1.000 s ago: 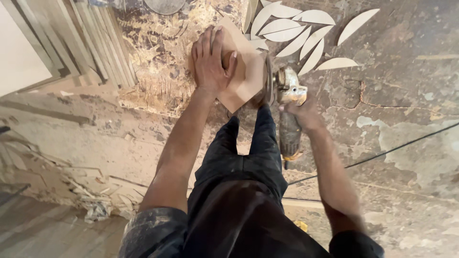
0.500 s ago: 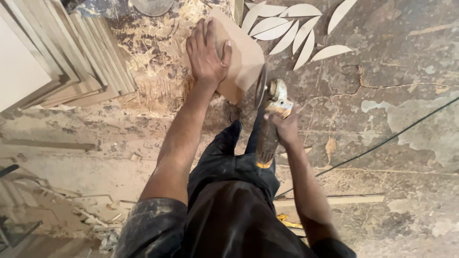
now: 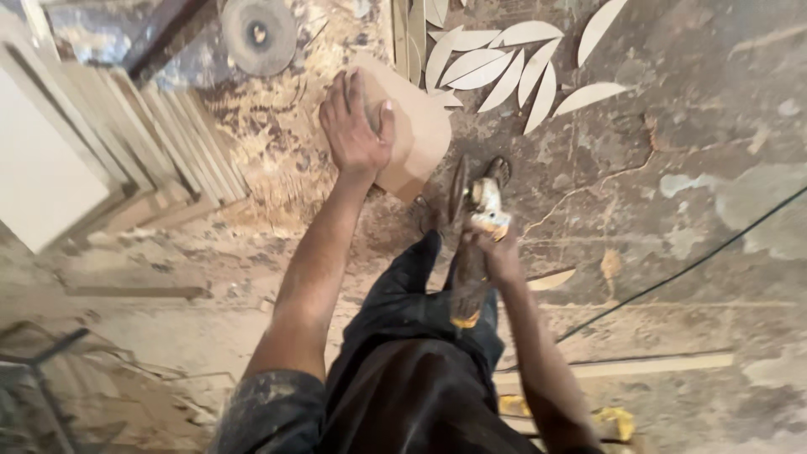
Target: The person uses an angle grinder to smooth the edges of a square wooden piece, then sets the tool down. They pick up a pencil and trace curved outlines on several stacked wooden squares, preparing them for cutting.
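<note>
My left hand [image 3: 354,126] presses flat on a light brown wooden board [image 3: 417,133] with a rounded top that lies on the dusty floor. My right hand [image 3: 498,252] grips the body of an angle grinder [image 3: 473,220]. Its disc [image 3: 458,187] stands on edge a little to the right of the board's lower corner, apart from the wood. My dark trouser legs reach forward below both hands.
Several pale leaf-shaped wood cutouts [image 3: 504,63] lie just beyond the board. Stacked wooden slats [image 3: 160,134] lean at the left beside a white panel [image 3: 42,176]. A round grey disc [image 3: 257,35] lies at the top. A black cable [image 3: 689,265] crosses the floor at the right.
The grinder has drawn back from the board's right edge toward me. My left hand stays pressed on the board. The view has shifted, so everything sits lower and more to the left.
</note>
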Tool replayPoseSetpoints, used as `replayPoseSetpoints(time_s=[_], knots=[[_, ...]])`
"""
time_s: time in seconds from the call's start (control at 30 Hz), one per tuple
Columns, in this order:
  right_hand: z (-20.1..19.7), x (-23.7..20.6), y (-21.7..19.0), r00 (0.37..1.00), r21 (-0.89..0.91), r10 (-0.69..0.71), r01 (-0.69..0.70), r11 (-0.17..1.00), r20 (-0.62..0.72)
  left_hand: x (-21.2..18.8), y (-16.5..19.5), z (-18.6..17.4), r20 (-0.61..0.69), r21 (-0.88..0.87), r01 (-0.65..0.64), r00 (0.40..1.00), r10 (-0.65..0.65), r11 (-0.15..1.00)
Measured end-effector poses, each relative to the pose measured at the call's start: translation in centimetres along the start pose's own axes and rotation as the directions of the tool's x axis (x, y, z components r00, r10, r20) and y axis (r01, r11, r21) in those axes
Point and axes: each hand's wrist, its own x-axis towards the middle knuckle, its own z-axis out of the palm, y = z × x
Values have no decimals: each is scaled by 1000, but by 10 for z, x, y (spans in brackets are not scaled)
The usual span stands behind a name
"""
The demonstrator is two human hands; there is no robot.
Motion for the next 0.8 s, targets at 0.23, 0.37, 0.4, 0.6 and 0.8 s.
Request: replayPoseSetpoints(time_s=[0.23, 0.37, 0.4, 0.6, 0.8], knots=[[-51, 62, -22, 998, -93, 44, -40, 995, 41, 4, 7, 15, -97, -43, -75, 993, 70, 996], [-66, 97, -47, 973, -93, 15, 7, 996, 231, 7, 7, 18, -63, -42, -56, 997, 53, 998], [-70, 105, -53, 970, -156, 47, -9, 988, 237, 9, 7, 19, -62, -38, -57, 997, 55, 998], [-89, 142, -70, 934, -186, 143, -85, 979, 327, 15, 9, 27, -69, -29, -47, 997, 45, 998], [-101, 154, -76, 923, -283, 197, -102, 954, 330, 20, 13, 26, -76, -57, -50, 996, 46, 997]])
